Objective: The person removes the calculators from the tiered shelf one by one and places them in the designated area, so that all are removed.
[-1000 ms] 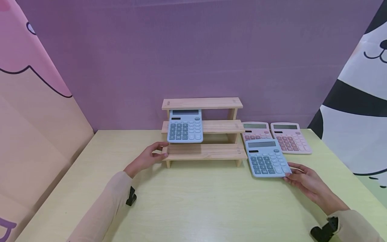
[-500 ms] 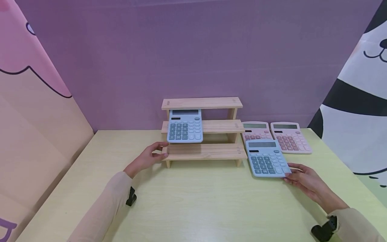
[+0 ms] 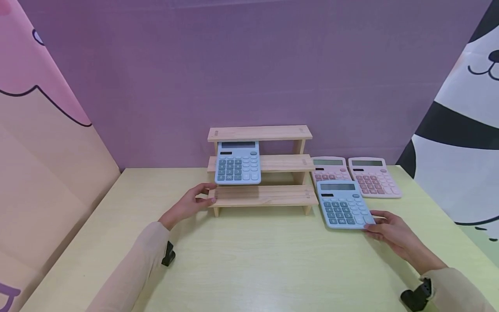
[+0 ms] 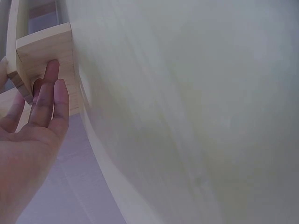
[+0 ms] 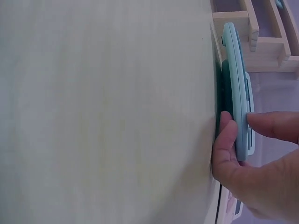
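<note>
My left hand grips the left end of the bottom step of a three-tier wooden display stand. In the left wrist view its fingers reach beneath that step. A blue calculator leans on the stand's middle step, at the left, keys facing forward. At the right, my right hand pinches a second blue calculator by its lower right corner. The right wrist view has the thumb on the keypad side of this calculator and curled fingers under its back, close over the table.
Two pink calculators lie side by side at the back right of the pale wooden table. The held blue calculator overlaps them in the head view. A purple backdrop rises behind the stand.
</note>
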Tool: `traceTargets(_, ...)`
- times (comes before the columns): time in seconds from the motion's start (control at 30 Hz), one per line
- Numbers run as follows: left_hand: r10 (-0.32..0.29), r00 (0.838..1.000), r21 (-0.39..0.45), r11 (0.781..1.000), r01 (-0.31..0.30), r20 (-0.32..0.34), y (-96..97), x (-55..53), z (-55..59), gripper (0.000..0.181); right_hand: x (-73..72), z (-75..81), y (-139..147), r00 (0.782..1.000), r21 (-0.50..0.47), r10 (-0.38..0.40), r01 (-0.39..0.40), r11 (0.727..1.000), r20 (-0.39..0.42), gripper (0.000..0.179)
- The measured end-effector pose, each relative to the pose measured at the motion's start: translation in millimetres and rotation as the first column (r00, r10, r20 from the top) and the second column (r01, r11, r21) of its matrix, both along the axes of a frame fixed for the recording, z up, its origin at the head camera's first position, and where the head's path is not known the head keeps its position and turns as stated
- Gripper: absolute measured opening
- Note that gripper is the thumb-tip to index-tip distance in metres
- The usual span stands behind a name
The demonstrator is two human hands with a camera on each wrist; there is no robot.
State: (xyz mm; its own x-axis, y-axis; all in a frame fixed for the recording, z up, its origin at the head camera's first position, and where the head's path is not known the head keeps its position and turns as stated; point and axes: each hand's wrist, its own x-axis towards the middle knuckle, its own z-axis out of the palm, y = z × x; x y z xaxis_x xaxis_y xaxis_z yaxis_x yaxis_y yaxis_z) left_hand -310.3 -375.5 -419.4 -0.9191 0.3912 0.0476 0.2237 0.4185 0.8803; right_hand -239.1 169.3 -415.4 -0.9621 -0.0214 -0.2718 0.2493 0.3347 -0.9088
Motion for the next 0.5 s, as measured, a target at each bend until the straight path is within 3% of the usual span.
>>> traceTargets(0.27,0.0,1.0,0.011,1.0,0.0,0.011,0.3,0.6,0.2,0.053,-1.5,3.4,-5.7,1.0,0.177,0.005,-0.004,0.984,-0.007,0.072)
traceTargets(0.5,0.002,1.0,0.011,1.0,-0.002,0.012,0.3,0.0,0.0,0.053,-0.8,3.9,-6.7,1.0,0.23,0.022,-0.016,0.973,-0.021,0.072)
